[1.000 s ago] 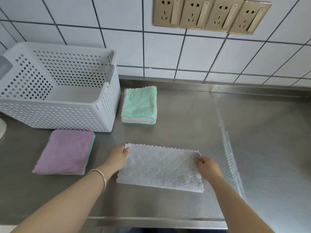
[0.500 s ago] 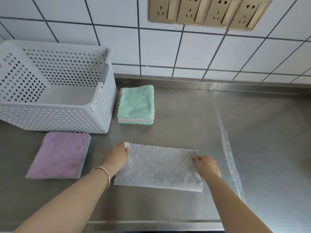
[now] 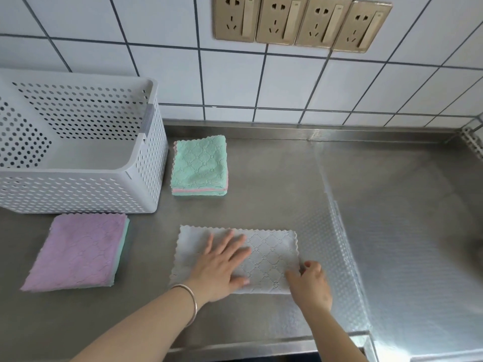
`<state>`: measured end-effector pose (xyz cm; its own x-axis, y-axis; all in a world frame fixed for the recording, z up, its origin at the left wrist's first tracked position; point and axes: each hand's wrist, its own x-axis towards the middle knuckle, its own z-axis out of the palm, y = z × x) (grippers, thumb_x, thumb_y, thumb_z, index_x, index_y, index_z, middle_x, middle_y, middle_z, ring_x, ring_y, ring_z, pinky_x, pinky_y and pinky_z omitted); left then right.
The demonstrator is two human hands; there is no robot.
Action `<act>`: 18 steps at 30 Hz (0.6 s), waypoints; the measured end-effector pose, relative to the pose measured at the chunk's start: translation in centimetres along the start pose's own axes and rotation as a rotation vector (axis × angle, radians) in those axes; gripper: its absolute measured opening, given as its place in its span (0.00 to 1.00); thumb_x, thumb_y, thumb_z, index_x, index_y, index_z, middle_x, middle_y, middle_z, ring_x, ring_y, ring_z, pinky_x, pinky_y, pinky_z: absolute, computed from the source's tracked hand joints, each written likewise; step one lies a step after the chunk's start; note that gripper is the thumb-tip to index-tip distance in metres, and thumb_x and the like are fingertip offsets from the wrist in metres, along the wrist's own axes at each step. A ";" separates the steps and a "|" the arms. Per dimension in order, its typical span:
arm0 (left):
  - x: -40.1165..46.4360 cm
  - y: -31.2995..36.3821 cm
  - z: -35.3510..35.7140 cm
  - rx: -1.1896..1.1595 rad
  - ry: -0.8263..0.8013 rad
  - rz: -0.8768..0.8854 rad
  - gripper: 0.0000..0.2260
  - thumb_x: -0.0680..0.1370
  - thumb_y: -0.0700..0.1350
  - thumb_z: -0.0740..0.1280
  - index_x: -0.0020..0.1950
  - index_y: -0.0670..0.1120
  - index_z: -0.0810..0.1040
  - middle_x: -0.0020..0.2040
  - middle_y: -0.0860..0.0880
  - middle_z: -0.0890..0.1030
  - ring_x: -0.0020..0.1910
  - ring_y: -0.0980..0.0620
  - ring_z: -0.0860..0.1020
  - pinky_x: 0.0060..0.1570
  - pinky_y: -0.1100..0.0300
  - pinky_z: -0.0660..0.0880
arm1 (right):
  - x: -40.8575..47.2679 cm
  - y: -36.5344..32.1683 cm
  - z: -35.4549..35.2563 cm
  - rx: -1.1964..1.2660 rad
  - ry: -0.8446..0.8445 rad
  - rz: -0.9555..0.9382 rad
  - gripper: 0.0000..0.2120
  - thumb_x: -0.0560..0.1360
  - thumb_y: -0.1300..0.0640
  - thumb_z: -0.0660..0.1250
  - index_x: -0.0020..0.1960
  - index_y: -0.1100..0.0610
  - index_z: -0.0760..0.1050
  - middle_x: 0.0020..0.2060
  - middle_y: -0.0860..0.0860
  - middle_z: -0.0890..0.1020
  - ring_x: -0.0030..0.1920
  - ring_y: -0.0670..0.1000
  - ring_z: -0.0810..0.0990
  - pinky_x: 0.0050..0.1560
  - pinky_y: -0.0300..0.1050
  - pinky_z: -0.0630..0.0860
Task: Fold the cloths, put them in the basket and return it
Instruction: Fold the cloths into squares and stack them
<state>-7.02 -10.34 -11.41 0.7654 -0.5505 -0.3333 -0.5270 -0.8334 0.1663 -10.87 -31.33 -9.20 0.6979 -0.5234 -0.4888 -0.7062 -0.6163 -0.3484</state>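
Note:
A white cloth [image 3: 271, 254], folded into a rectangle, lies on the steel counter in front of me. My left hand [image 3: 222, 265] presses flat on its middle with fingers spread. My right hand [image 3: 309, 283] pinches the cloth's lower right corner. A folded stack with a green cloth [image 3: 200, 164] on top sits beyond it, beside the basket. A folded purple cloth [image 3: 78, 250] on top of a green one lies at the left. The white perforated basket [image 3: 78, 190] stands at the back left and looks empty inside.
The steel counter [image 3: 274, 178] runs to a tiled wall with a row of gold sockets [image 3: 300, 20]. A textured, dimpled section [image 3: 418, 257] begins right of the white cloth. The counter's front edge [image 3: 261, 347] is just below my arms.
My left hand let go of the cloth's left edge and now lies flat on its middle. My right hand moved down to the lower right corner. The cloth looks shorter and thicker.

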 end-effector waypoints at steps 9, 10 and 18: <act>0.6 0.7 -1.1 -0.075 -0.124 -0.064 0.35 0.73 0.65 0.57 0.75 0.60 0.45 0.76 0.53 0.34 0.74 0.48 0.32 0.70 0.38 0.35 | -0.7 -0.4 -0.9 -0.152 -0.139 0.042 0.09 0.73 0.47 0.62 0.46 0.51 0.77 0.43 0.50 0.80 0.44 0.50 0.77 0.43 0.43 0.73; 0.7 0.9 -1.5 -0.110 -0.124 -0.074 0.34 0.73 0.63 0.60 0.75 0.59 0.48 0.77 0.53 0.37 0.75 0.48 0.35 0.71 0.39 0.37 | -0.8 -0.6 -1.1 -0.092 -0.141 0.036 0.06 0.73 0.51 0.63 0.39 0.52 0.74 0.38 0.50 0.79 0.40 0.49 0.76 0.38 0.41 0.72; 1.1 3.7 -7.9 -1.174 0.002 -0.380 0.18 0.73 0.62 0.63 0.56 0.53 0.79 0.58 0.50 0.80 0.59 0.51 0.76 0.60 0.58 0.68 | -5.2 -4.3 0.3 0.256 0.284 -0.533 0.15 0.68 0.69 0.67 0.37 0.54 0.63 0.31 0.49 0.71 0.31 0.50 0.69 0.30 0.39 0.64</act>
<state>-5.24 -14.43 -3.83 0.7986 -0.2632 -0.5412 0.3793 -0.4780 0.7922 -11.43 -25.78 -5.41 0.9395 -0.3419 0.0216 -0.2367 -0.6934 -0.6806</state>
